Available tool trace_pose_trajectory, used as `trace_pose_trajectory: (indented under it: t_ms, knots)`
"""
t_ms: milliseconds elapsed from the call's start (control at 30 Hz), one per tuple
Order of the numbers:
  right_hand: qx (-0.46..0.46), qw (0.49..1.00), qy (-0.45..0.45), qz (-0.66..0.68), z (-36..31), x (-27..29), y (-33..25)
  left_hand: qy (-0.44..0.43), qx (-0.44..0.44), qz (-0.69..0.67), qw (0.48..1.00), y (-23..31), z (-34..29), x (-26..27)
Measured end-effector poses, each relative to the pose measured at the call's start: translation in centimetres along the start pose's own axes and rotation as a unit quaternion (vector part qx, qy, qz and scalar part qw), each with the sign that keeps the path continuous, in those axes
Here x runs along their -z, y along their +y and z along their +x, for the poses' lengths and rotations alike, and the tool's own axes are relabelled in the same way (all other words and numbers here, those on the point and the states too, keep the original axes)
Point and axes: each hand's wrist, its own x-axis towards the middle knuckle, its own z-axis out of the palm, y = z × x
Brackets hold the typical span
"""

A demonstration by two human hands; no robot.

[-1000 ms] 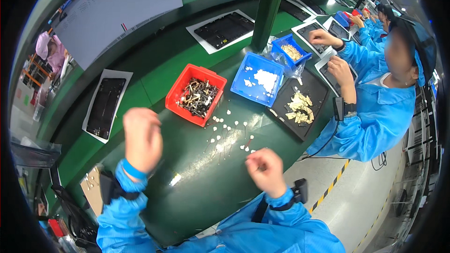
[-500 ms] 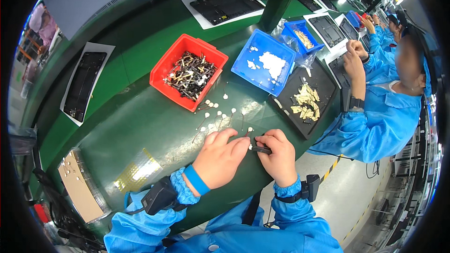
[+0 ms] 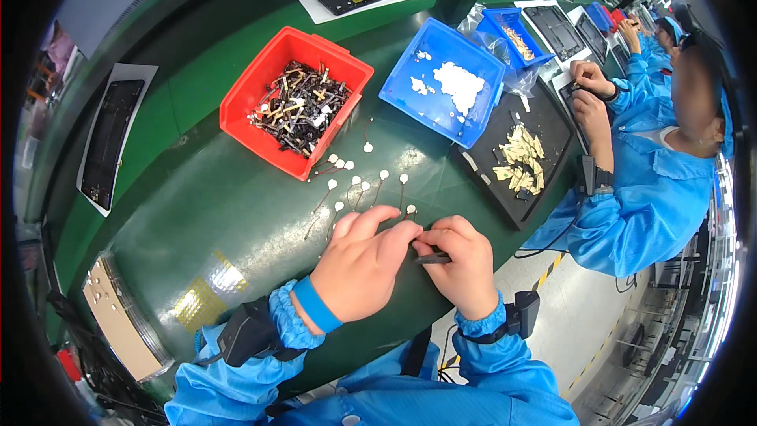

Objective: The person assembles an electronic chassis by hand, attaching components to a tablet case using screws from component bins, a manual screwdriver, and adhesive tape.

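Note:
My left hand point(image 3: 363, 260) has a blue band at its wrist. Its thumb and forefinger are pinched together at the fingertips of my right hand; what they grip is too small or hidden to make out. My right hand point(image 3: 461, 264) is closed on a short black stick-like piece point(image 3: 434, 258), which pokes out below its fingers. Just beyond the hands, several white discs with thin dark red wires point(image 3: 384, 175) lie scattered on the green table point(image 3: 236, 197). One disc with a wire point(image 3: 411, 210) lies right above my left fingertips.
A red bin point(image 3: 244, 110) holds many small black and pale parts. Beside it stand a blue bin point(image 3: 402, 95) with white pieces and a black tray point(image 3: 561, 122) with cream strips. A flat brown board point(image 3: 118, 323) lies left. At right, a co-worker in blue point(image 3: 639, 189) handles something small.
My fingertips have come together, where a small gap with a white bit stood between the hands before. The whole view has shifted slightly.

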Motion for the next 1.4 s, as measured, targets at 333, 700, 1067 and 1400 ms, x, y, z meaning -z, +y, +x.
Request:
trace_pose_trajectory:
  t_ms: [333,700,1067,1400]
  knots:
    - [-0.012,0.999,-0.038,-0.005,0.1,0.3,-0.1,0.015,0.008,-0.009,1.000,-0.2,0.8,-0.3]
    - [0.002,0.996,-0.080,-0.024,-0.3,0.4,-0.8,0.017,0.006,0.000,1.000,-0.3,0.5,-0.2]
    - [0.119,0.983,0.109,-0.090,11.1,3.6,0.9,0.032,0.009,-0.071,0.997,-0.4,1.0,0.3]
    - [-0.001,0.999,-0.049,0.007,3.5,1.7,-1.6,0.070,0.033,-0.056,0.995,-1.2,0.4,0.6]
